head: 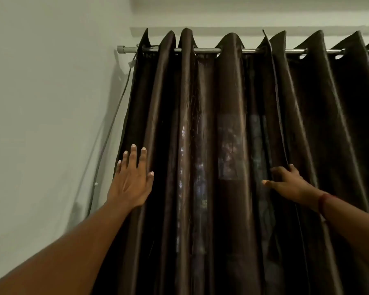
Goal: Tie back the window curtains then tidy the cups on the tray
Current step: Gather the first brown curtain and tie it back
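Dark brown curtains (228, 145) hang in deep folds from a metal rod (202, 50) and fill the middle and right of the head view. My left hand (130, 179) lies flat with spread fingers on the curtain's left edge, close to the wall. My right hand (285, 182) grips the edge of a curtain panel where two panels meet, fingers curled round the fabric. A red band sits on my right wrist. No cups or tray are in view.
A pale wall (51, 124) stands to the left of the curtains. A thin grey cable (111, 133) runs down the wall from the rod's left end. A ledge spans the wall above the rod.
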